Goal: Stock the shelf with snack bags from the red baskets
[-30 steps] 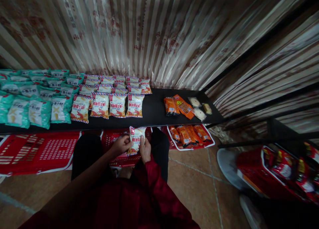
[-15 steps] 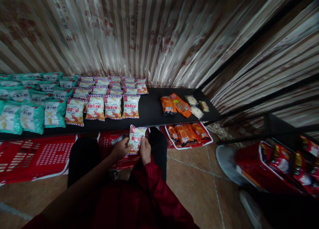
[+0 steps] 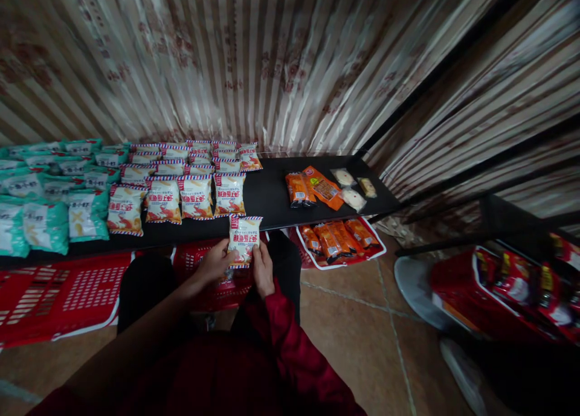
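A narrow black shelf runs across the view in dim light, with a striped, flower-printed curtain hanging in folds behind it and a tiled floor below. Teal snack bags stand in rows on the shelf's left part, white snack bags beside them nearer its middle. Toward its right end lie orange packets and small clear-wrapped pale cakes. Bare black surface shows between the white rows and the orange packets, reaching from the shelf's back edge to its front edge. Under that front edge sit a left red basket, a middle red basket between the person's knees, and a right red basket holding more orange packets. The held snack bag is at the shelf's front edge, its top overlapping that edge in view; whether they touch cannot be told. The left hand and right hand pinch it by its lower sides, thumbs toward the front. It is upright, plump and white, with striped red-and-blue seams, a red patch in the upper left corner and large red Chinese characters.
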Demonstrator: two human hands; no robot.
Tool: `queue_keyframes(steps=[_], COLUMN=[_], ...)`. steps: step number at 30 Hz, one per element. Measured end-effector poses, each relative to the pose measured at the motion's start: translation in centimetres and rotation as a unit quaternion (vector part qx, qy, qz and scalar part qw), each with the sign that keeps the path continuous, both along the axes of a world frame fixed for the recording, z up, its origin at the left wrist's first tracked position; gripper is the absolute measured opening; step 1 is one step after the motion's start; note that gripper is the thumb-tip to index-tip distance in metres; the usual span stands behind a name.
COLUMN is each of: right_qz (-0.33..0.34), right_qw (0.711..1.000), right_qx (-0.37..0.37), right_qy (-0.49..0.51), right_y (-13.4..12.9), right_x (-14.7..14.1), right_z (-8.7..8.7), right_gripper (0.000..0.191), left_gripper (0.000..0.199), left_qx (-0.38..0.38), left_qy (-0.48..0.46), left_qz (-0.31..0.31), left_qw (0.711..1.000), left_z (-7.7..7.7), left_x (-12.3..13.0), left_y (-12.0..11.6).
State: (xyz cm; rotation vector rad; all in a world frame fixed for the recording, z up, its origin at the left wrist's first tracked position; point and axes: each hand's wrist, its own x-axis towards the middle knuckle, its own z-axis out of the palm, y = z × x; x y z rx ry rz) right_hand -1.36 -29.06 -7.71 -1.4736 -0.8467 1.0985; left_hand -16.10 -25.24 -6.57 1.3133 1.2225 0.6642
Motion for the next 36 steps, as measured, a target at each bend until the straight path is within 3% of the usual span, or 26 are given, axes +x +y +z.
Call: queue_keyframes(steps=[10,18,24,36], right_qz=[0.0,0.012,0.0,0.001], right_qw=[0.997,0.997,0.995,0.993], right_qx=[0.051,0.068,0.067,0.08], right_qy=[0.065,-0.036,-0.079,-0.088], right_y=[1.3,3.0,4.3,7.8], right_x=[0.9,2.3,2.6,5.4], right_z=[0.0,0.1,0.2,0.8], right_gripper=[0.047,0.044,0.043,0.046], left_gripper=[0.044,0.034,0.039,0.048], left_qx=[0.046,0.081,0.109,0.131], left_qy=[0.027,0.161,0.224,0.196], left_qz=[0.042,0.038,0.019,0.014], left_qw=[0.998,0.983,0.968,0.972], left_z=[0.3,2.2,3.3,3.2], left_x=[1.5,2.7,3.1,5.6], left_y=[2.0,3.0,3.5,4.8])
